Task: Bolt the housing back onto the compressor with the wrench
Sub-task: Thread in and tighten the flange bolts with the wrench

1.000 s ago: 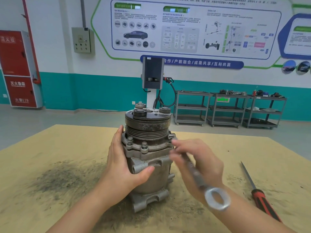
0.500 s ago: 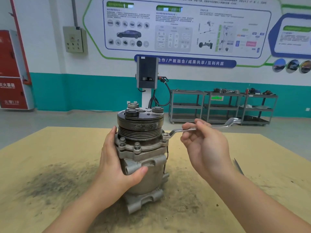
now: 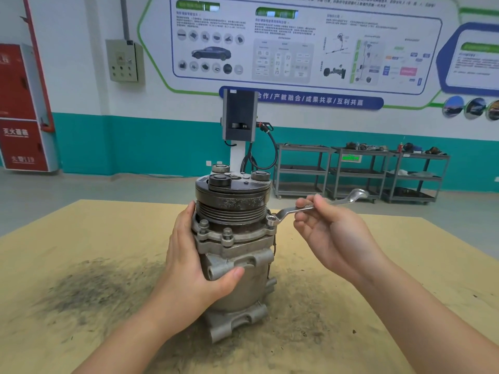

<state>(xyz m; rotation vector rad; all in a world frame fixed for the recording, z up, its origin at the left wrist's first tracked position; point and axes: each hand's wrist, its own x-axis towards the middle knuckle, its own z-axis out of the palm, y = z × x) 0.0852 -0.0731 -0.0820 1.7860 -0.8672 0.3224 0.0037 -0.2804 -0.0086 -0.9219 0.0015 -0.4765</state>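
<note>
Two bare hands work at a compressor (image 3: 237,255) that stands upright in the middle of a tan table (image 3: 81,238), on a patch of dark grime (image 3: 89,290). Far left against the wall is a red cabinet (image 3: 19,109), and further along it a grey switch box (image 3: 124,60). The left hand (image 3: 189,265) wraps the compressor's left side, fingers up along the flange and thumb curled across the front of the body, gripping it. Above the thumb, the housing (image 3: 229,238) sits on the body with bolts (image 3: 227,232) standing up through its flange. On the right edge of that flange, the ring end of a wrench (image 3: 297,210) sits over a bolt. The right hand (image 3: 332,233) pinches the wrench shank between thumb and curled fingers, palm turned up, with the far end pointing away to the right. Behind it, grey shelf carts (image 3: 359,171) line the teal wall.
</note>
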